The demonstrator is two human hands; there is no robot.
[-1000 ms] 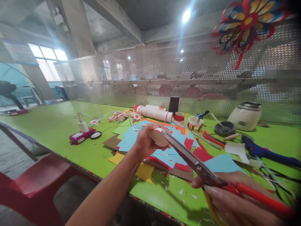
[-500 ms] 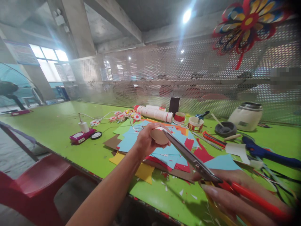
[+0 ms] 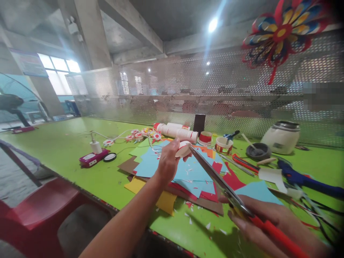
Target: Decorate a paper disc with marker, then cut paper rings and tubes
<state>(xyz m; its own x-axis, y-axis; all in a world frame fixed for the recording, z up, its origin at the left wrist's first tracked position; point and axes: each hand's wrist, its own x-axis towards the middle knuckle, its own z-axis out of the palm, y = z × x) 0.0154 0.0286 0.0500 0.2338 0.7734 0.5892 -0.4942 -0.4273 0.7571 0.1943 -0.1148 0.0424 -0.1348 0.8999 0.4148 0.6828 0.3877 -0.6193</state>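
above the green surface [image 3: 67, 143], the left hand [image 3: 168, 163] is gripping a small white-and-red paper cup [image 3: 184, 149], while at four o'clock the right hand [image 3: 271, 222] is clasping long red-handled metal scissors [image 3: 215, 175], blades touching the cup.

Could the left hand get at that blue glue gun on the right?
Probably not easily: the left hand holds a paper cup, and the scissors and right hand lie across the way to the glue gun.

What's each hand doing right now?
Left hand: closed on a paper cup.
Right hand: closed on red-handled scissors, blades at the cup.
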